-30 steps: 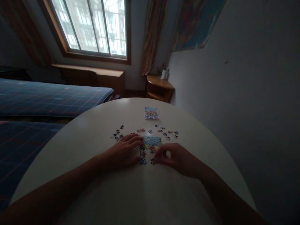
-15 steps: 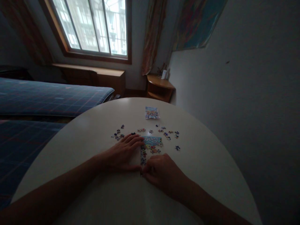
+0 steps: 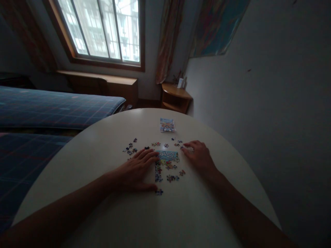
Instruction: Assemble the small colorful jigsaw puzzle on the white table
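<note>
My left hand (image 3: 141,166) lies flat and open, palm down, fingertips on the left side of the part-built puzzle (image 3: 167,155), thumb at a single piece (image 3: 159,192) toward the worktop's (image 3: 108,132) near edge. The puzzle sits between my hands, nearer the left, its long side running toward that edge. Right of its far end, my right hand (image 3: 185,148) arches over scattered pieces (image 3: 180,141), fingers bent; whether they grip one, I cannot tell.
</note>
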Available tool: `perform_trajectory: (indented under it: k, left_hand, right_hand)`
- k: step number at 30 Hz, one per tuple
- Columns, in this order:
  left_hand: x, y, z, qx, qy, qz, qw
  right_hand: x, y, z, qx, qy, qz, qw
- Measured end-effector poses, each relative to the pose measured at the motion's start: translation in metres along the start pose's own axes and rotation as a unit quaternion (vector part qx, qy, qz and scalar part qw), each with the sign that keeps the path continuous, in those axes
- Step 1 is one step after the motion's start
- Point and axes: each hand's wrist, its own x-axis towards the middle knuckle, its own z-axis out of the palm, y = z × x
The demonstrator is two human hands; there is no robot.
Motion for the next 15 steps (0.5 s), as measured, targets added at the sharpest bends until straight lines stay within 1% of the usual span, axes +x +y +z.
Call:
perform_trajectory:
  k: [3, 6, 11, 15]
  left_hand:
    - [-0.001, 0.001, 0.0, -0.001, 0.004, -0.001, 1.0]
    - [-0.001, 0.001, 0.0, -0.007, 0.006, -0.004, 1.0]
    - [-0.001, 0.001, 0.0, -0.011, 0.003, -0.003, 1.0]
    - [-0.001, 0.001, -0.001, -0.011, 0.002, -0.005, 1.0]
  right_hand:
    - [0.001, 0.001, 0.008, -0.029, -0.003, 0.021, 0.999]
    - [0.0, -0.002, 0.008, -0.036, -0.02, 0.008, 0.999]
    - [-0.003, 0.0, -0.008, -0.03, -0.103, -0.053, 0.993]
    - [-0.01, 0.001, -0.025, -0.03, -0.168, -0.065, 0.983]
